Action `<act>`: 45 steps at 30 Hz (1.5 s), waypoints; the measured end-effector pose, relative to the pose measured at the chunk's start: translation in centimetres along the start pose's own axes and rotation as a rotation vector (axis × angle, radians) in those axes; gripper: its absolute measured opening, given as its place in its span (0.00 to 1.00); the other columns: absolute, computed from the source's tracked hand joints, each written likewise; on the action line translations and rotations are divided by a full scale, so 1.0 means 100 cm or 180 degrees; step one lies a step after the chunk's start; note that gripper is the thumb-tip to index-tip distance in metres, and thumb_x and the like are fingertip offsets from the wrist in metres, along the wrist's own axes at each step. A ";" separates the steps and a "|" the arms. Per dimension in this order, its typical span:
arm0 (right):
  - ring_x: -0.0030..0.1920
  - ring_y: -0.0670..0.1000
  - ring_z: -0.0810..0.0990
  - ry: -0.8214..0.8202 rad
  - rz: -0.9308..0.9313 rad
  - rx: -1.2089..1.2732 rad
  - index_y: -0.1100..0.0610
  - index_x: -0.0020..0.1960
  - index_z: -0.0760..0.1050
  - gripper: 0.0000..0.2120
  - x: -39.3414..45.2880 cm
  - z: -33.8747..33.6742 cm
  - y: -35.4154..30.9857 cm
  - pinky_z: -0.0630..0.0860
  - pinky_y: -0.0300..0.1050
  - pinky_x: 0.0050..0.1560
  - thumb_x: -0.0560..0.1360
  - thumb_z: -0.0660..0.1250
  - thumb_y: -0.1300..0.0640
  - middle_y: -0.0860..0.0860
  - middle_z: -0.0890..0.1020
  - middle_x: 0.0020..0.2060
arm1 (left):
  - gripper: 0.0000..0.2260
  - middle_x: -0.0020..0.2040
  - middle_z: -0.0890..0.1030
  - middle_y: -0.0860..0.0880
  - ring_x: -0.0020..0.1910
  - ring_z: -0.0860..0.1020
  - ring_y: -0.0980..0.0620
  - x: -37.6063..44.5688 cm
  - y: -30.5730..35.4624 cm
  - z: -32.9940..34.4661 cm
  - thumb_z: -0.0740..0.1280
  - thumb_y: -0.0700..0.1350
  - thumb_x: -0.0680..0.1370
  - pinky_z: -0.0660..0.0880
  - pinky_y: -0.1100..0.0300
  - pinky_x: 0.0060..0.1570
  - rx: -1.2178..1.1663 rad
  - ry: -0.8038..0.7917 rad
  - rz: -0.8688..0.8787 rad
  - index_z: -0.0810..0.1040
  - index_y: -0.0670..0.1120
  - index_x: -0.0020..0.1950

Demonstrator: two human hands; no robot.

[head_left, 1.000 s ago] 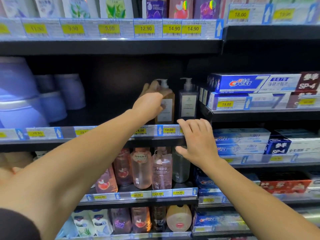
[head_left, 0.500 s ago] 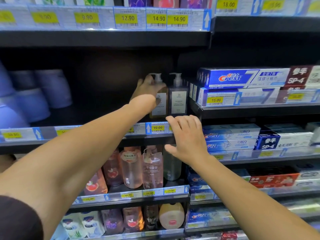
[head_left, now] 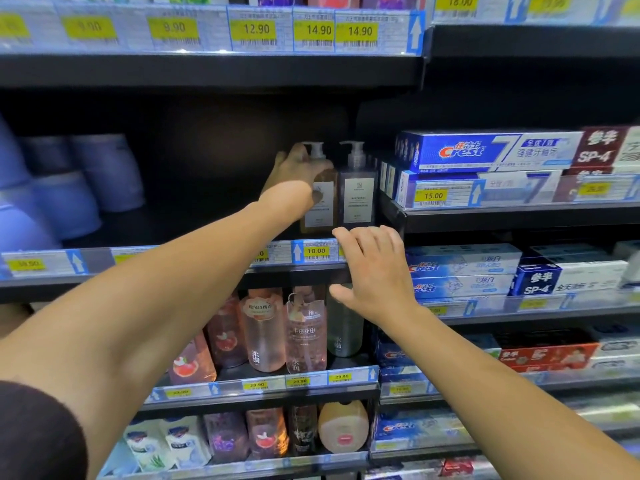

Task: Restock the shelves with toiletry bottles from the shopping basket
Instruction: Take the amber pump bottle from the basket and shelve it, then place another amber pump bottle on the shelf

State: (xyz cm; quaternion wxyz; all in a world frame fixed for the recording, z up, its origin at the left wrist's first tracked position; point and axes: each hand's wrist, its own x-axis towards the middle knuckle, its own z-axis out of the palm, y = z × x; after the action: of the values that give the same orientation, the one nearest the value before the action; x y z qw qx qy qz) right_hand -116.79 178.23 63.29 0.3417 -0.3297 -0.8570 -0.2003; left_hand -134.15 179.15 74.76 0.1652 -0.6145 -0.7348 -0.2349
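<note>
Dark shelf [head_left: 194, 230]: amber pump bottle [head_left: 320, 202] upright, left hand [head_left: 294, 174] grasping it.

I watched the left hand [head_left: 297, 174] push the amber pump bottle [head_left: 320, 199] deeper onto the shelf until it stood upright, touching the grey pump bottle [head_left: 357, 195].
</note>
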 end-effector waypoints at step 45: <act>0.65 0.65 0.71 -0.2976 -0.0761 0.1222 0.59 0.69 0.71 0.34 -0.304 0.082 -0.399 0.68 0.60 0.64 0.67 0.77 0.49 0.60 0.72 0.66 | 0.28 0.71 0.71 0.39 0.70 0.69 0.38 -0.635 -0.281 0.073 0.71 0.49 0.75 0.67 0.46 0.69 -0.0522 -0.1654 -0.1051 0.69 0.42 0.73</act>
State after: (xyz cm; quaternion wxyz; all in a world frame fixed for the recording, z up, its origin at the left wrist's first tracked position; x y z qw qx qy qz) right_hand -131.78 141.86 31.16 -0.0487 -0.2151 -0.9711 0.0916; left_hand -149.24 126.96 30.87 -0.1184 -0.5377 -0.8208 -0.1522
